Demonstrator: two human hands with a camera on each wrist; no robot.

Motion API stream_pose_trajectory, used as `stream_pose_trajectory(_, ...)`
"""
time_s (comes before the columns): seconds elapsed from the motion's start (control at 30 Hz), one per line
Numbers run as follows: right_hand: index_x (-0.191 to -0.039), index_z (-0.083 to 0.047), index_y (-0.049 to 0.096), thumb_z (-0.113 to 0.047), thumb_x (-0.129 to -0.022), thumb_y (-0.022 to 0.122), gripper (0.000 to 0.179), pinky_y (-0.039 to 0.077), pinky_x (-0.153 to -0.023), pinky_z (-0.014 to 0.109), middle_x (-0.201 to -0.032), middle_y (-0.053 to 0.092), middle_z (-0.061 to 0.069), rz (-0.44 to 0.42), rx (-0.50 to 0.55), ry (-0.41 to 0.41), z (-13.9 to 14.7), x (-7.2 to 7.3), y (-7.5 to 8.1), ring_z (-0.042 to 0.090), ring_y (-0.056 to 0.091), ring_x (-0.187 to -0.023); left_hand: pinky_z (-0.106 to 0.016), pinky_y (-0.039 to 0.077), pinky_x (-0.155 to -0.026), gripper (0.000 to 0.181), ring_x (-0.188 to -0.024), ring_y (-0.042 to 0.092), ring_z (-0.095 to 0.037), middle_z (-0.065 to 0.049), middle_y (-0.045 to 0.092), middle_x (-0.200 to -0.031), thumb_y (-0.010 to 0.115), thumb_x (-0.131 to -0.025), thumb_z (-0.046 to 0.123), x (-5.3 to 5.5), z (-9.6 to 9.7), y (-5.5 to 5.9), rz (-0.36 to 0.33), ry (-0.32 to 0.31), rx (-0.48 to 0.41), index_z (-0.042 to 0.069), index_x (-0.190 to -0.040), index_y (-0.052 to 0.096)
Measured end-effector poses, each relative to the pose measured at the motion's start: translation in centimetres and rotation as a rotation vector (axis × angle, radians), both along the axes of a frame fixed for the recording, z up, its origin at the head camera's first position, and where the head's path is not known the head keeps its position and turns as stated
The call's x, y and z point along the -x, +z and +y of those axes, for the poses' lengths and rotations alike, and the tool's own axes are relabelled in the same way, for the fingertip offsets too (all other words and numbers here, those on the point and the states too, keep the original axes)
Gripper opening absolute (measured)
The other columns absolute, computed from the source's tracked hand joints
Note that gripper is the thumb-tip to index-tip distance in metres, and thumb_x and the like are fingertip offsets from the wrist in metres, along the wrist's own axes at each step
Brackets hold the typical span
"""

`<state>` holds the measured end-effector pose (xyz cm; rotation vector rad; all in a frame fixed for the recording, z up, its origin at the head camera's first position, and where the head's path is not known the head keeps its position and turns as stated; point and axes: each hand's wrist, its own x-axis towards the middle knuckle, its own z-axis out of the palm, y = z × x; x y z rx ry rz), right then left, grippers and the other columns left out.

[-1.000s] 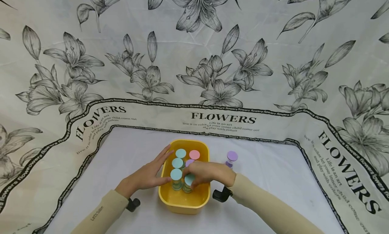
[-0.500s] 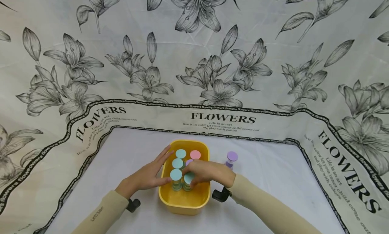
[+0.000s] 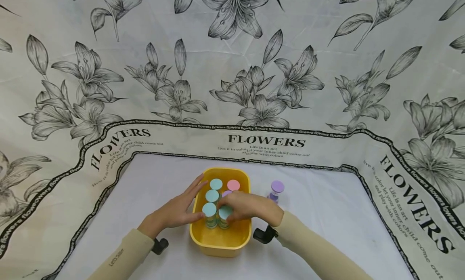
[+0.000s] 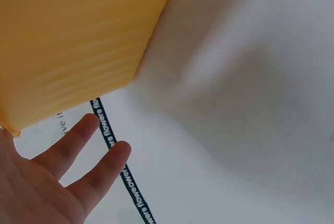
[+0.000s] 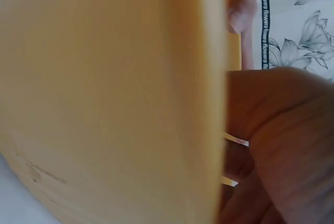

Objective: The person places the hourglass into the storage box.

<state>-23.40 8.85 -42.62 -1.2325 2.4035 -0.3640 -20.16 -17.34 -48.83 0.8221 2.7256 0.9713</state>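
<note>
A yellow bin (image 3: 220,249) stands on the white cloth with several small clear jars upright in it. My right hand (image 3: 250,206) reaches in over the right rim and grips a jar with a light-blue lid (image 3: 225,212) near the front. Just left of it stands another blue-lidded jar (image 3: 209,210). More blue lids, a pink lid (image 3: 233,185) and a purple lid partly behind my fingers are farther back. My left hand (image 3: 174,210) rests at the left rim, fingers extended. The left wrist view shows spread fingers (image 4: 107,169) beside the bin's outer wall; in the right wrist view that wall hides my fingertips.
A purple-lidded jar (image 3: 277,187) stands outside the bin on the cloth, to the right. Behind and at both sides rises a white curtain (image 3: 269,142) printed with flowers and lettering. Black wrist cameras (image 3: 265,234) sit below both wrists.
The gripped jar and the front-left jar have shifted very slightly left. My left hand has stayed at the rim, and the bin has not moved.
</note>
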Motion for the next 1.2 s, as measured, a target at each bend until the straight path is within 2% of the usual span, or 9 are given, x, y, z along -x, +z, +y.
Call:
stream_pose_trajectory(0.1,-0.121,-0.011,0.073,-0.016,-0.088,0.083,0.035,0.057,-0.096,0.025,-0.116,0.075,-0.001,-0.024,0.043,-0.027,0.3,0.0,0.2,0.008,0.066,-0.099,-0.063,0.046,-0.109,0.091,-0.151,0.038,-0.036,0.008,-0.004,-0.175,0.065,-0.094,0.052,0.0,0.1,0.0,-0.001,0.000,-0.002,0.022,-0.166,0.018)
stream_pose_trajectory(0.23,-0.123,-0.010,0.073,-0.016,-0.090,0.081,0.035,0.059,-0.092,0.027,-0.119,0.075,0.000,-0.094,0.126,-0.081,1.0,-0.2,0.7,0.015,0.071,-0.104,-0.064,0.048,-0.107,0.091,-0.150,0.040,-0.038,0.007,-0.004,-0.175,0.066,-0.094,0.050,0.0,0.1,0.0,0.004,0.003,-0.001,0.023,-0.166,0.018)
stream_pose_trajectory(0.37,-0.126,-0.008,0.071,-0.017,-0.094,0.077,0.034,0.061,-0.088,0.029,-0.123,0.074,0.006,-0.166,0.213,-0.141,1.8,-0.5,1.3,0.024,0.073,-0.107,-0.066,0.049,-0.104,0.092,-0.148,0.041,-0.039,0.006,-0.004,-0.175,0.065,-0.093,0.052,-0.1,0.1,0.0,0.008,0.006,0.000,0.023,-0.166,0.018)
stream_pose_trajectory(0.47,-0.129,-0.005,0.069,-0.018,-0.096,0.073,0.035,0.062,-0.088,0.030,-0.127,0.072,0.010,-0.185,0.279,-0.165,2.5,-0.7,1.9,0.027,0.073,-0.108,-0.066,0.049,-0.104,0.092,-0.148,0.042,-0.040,0.006,-0.004,-0.175,0.065,-0.093,0.053,-0.1,0.1,0.1,-0.001,0.009,0.000,0.024,-0.166,0.018)
stream_pose_trajectory(0.63,-0.131,-0.005,0.068,-0.020,-0.099,0.070,0.035,0.061,-0.092,0.035,-0.129,0.071,0.012,-0.163,0.388,-0.226,4.4,-0.9,2.7,0.030,0.071,-0.112,-0.066,0.048,-0.105,0.092,-0.149,0.040,-0.039,0.007,-0.004,-0.175,0.066,-0.092,0.054,-0.1,0.2,0.1,-0.013,0.017,0.002,0.024,-0.166,0.019)
stream_pose_trajectory(0.83,-0.131,-0.007,0.068,-0.023,-0.100,0.069,0.035,0.059,-0.097,0.045,-0.130,0.070,0.013,-0.095,0.491,-0.318,7.2,-0.5,3.1,0.033,0.069,-0.117,-0.065,0.048,-0.105,0.092,-0.150,0.039,-0.038,0.009,-0.004,-0.175,0.065,-0.092,0.056,0.0,0.2,0.0,-0.013,0.024,0.008,0.025,-0.166,0.019)
stream_pose_trajectory(1.07,-0.132,-0.007,0.067,-0.024,-0.099,0.071,0.037,0.058,-0.099,0.044,-0.134,0.068,0.011,-0.015,0.537,-0.526,10.5,0.2,2.0,0.033,0.067,-0.121,-0.064,0.049,-0.105,0.092,-0.150,0.039,-0.038,0.008,-0.004,-0.175,0.065,-0.093,0.056,0.1,0.2,-0.2,-0.009,0.019,0.012,0.024,-0.166,0.019)
stream_pose_trajectory(1.2,-0.132,-0.009,0.067,-0.026,-0.098,0.071,0.038,0.058,-0.099,0.043,-0.133,0.069,0.012,0.000,0.544,-0.613,12.0,0.4,0.9,0.035,0.067,-0.121,-0.063,0.049,-0.105,0.092,-0.150,0.040,-0.037,0.009,-0.005,-0.175,0.065,-0.092,0.056,0.2,0.1,-0.1,-0.013,0.018,0.022,0.025,-0.166,0.019)
